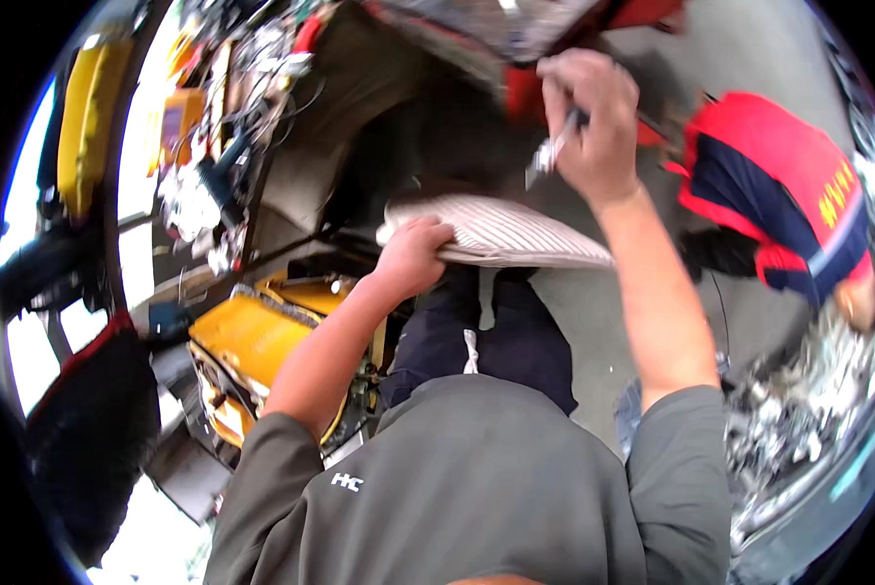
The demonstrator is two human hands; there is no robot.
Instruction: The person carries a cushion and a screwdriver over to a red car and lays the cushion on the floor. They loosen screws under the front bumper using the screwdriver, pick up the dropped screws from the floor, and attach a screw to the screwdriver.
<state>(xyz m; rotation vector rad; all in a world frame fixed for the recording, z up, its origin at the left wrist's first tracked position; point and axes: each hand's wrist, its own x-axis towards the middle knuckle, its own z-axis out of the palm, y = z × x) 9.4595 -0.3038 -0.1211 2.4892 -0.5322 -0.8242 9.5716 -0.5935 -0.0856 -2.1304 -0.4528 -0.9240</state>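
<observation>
My left hand (413, 253) is closed on the near left end of a pale striped piece (510, 234), perhaps folded fabric or a pad, lying horizontally above my dark trousers. Up and to the right, my right hand (593, 132) grips a small tool (544, 156) with a dark handle and a silvery end pointing down-left; its exact kind is blurred. The right hand is above the striped piece, apart from it. Behind both is a dark hollow or surface (408, 136) under a red-edged object (520, 93).
A yellow machine or case (242, 341) sits lower left. Cluttered shelving (203, 146) with cables fills the upper left. A person in red and navy (769, 195) bends at the right, near a container heaped with metal scraps (778, 419). Grey floor (583, 322) shows between.
</observation>
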